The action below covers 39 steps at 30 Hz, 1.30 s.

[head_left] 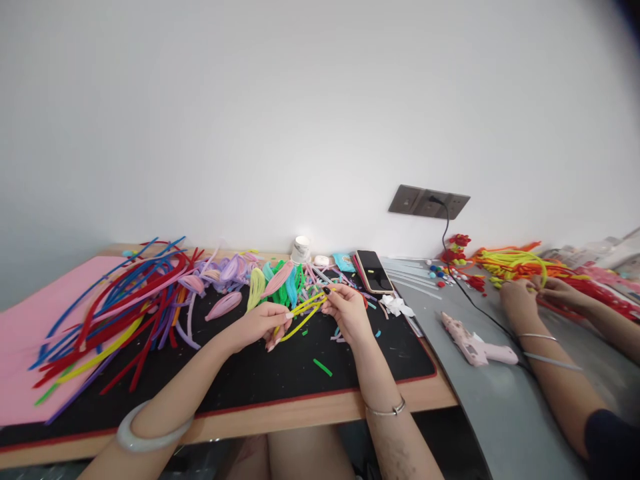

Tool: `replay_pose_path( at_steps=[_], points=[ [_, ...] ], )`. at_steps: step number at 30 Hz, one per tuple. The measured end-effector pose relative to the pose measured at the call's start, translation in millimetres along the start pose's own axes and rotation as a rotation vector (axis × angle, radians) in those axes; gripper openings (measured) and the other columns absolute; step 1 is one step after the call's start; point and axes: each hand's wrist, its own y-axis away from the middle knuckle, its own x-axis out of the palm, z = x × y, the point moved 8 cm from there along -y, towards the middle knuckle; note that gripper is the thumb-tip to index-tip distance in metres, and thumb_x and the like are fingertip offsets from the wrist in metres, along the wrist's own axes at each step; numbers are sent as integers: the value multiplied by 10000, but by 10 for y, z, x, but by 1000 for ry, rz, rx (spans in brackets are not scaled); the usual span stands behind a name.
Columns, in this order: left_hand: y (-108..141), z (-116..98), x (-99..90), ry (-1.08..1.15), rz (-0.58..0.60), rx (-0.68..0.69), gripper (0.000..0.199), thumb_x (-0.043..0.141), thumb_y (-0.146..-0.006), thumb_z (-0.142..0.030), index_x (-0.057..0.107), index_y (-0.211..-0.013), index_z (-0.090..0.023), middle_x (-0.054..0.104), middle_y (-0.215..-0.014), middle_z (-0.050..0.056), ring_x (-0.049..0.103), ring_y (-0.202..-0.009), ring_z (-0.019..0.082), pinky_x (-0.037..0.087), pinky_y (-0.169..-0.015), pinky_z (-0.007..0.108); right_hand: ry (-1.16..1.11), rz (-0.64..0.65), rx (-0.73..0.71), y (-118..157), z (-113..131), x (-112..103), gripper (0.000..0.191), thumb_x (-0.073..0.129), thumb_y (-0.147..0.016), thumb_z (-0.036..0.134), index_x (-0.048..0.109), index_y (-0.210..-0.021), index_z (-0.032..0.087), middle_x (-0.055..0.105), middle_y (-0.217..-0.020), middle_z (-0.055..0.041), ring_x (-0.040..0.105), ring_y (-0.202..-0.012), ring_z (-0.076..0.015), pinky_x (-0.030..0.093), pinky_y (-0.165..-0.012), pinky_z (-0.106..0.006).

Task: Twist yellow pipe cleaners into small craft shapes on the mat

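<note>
Yellow pipe cleaners (306, 312) stretch between my two hands above the black mat (240, 380). My left hand (267, 324) pinches them at their left end, with the thumb on top. At the right end, my right hand (345, 308) grips them between thumb and fingers. One strand bows downward between the hands. Just behind lie shaped bundles: a light yellow one (256, 288), a pink one (278, 279) and green ones (289, 291). A short green piece (323, 367) rests on the mat in front of my right hand.
Loose coloured pipe cleaners (125, 313) cover the left side, partly over a pink sheet (30, 333). A paper cup (301, 249) and a phone (374, 271) stand behind. To the right are a glue gun (477, 345), its cable, and another person's hands (540, 297).
</note>
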Motion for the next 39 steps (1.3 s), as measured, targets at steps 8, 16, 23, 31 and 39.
replay_pose_path(
  at_steps=[8, 16, 23, 31, 39],
  points=[
    [17, -60, 6, 101, -12, 23, 348, 576, -749, -451, 445, -617, -156, 547, -524, -8, 494, -380, 88, 351, -393, 200, 4, -66, -54, -21, 39, -73, 209, 743, -604, 228, 600, -721, 131, 586, -468, 23, 542, -400, -71, 477, -410, -155],
    [2, -74, -53, 110, -69, 50, 380, 560, -765, -462, 466, -581, -143, 552, -537, 0, 497, -383, 81, 372, -405, 201, -11, -115, -69, -28, 40, -131, 234, 743, -592, 242, 581, -724, 138, 584, -470, 27, 539, -402, -83, 471, -412, -181],
    [23, -179, -277, 217, -269, 233, 341, 567, -766, -426, 456, -586, -158, 517, -513, -20, 454, -386, 77, 357, -411, 209, -26, -103, -89, -23, 65, -116, 243, 734, -611, 213, 592, -798, 149, 589, -510, 35, 565, -442, -75, 485, -449, -161],
    [96, -233, -477, 306, -461, 346, 298, 514, -814, -376, 436, -599, -184, 481, -498, -26, 429, -393, 93, 322, -414, 224, -38, -50, -83, -17, 43, -73, 232, 743, -612, 219, 566, -744, 150, 587, -510, 33, 566, -439, -78, 486, -438, -160],
    [42, -190, -432, 300, -421, 305, 307, 529, -799, -403, 435, -619, -172, 492, -524, -26, 415, -381, 73, 323, -388, 202, -15, -63, -72, -28, 16, -91, 255, 747, -605, 256, 556, -741, 156, 585, -514, 30, 554, -436, -79, 473, -437, -166]
  ],
)
